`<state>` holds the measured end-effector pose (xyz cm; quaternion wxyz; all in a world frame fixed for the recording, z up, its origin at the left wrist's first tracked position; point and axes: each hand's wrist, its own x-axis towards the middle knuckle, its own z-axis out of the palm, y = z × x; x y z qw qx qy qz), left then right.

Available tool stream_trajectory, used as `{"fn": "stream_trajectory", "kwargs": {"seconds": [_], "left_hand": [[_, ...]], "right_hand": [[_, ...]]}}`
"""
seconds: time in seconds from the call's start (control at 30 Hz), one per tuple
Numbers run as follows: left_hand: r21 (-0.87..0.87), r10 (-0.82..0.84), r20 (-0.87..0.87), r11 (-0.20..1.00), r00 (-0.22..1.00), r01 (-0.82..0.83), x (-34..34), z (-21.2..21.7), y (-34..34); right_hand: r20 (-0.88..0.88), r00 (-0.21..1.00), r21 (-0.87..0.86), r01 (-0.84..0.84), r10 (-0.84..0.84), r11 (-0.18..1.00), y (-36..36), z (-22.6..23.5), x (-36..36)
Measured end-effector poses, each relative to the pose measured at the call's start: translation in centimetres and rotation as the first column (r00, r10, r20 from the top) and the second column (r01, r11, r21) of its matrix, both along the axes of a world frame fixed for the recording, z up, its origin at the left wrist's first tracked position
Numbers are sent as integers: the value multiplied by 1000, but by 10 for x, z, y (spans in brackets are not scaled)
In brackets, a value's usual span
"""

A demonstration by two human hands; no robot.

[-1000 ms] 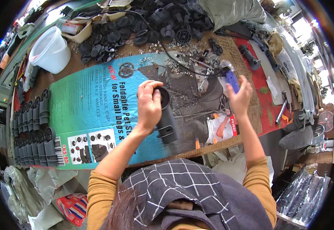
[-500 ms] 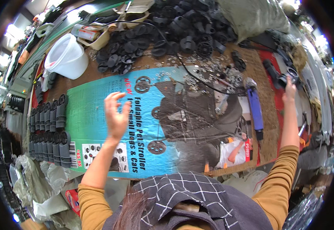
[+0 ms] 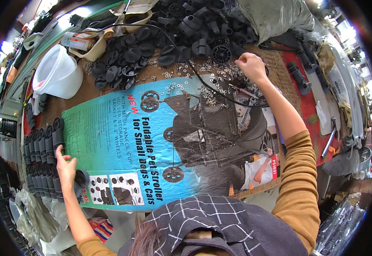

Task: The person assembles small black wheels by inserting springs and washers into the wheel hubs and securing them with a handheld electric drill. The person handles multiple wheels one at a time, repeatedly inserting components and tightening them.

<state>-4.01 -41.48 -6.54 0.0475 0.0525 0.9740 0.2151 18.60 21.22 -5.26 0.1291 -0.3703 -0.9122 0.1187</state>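
Note:
My left hand [image 3: 66, 170] is at the left end of the cardboard, beside two rows of upright black plastic tube fittings [image 3: 49, 147]. Its index finger and thumb are spread apart. One dark round-ended fitting [image 3: 82, 178] leans right against the hand; I see no grip around it. At the far side, my right hand [image 3: 251, 68] hovers over the edge of the scattered small metal nuts and washers [image 3: 213, 79], just in front of the black parts pile. Its fingers are curled and pinched downward, and whatever is between them is hidden.
A heap of black plastic parts [image 3: 201, 27] fills the back, beside a grey plastic bag [image 3: 275, 19]. A white bucket [image 3: 60, 72] stands at the back left. A black cable [image 3: 199, 77] crosses the printed cardboard [image 3: 105, 158]. A black fitting [image 3: 299, 77] and a wrench [image 3: 329, 141] lie right.
My left hand has moved left and nearer, from over the cardboard to the fitting rows. My right hand has left the black fitting at the far right and moved left to the metal hardware.

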Motion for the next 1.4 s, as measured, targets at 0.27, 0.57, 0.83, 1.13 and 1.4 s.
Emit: {"fn": "stream_trajectory", "kwargs": {"seconds": [0.27,0.57,0.83,1.13,1.4], "left_hand": [[-183,-304,344,907,889,381,77,36,-18],[-206,-333,402,875,853,438,95,49,-41],[207,-295,-453,883,841,421,52,-43,27],[166,-98,-168,978,981,126,69,49,32],[-171,-820,-386,514,422,841,128,27,111]], "right_hand": [[187,982,97,-36,17,995,13,-28,-8],[-357,927,-26,-137,119,990,1,-27,10],[-456,879,18,-147,139,989,-39,-18,27],[-567,808,-315,-391,158,865,-127,-11,65],[-537,824,-471,-472,183,745,-172,-17,70]]}}
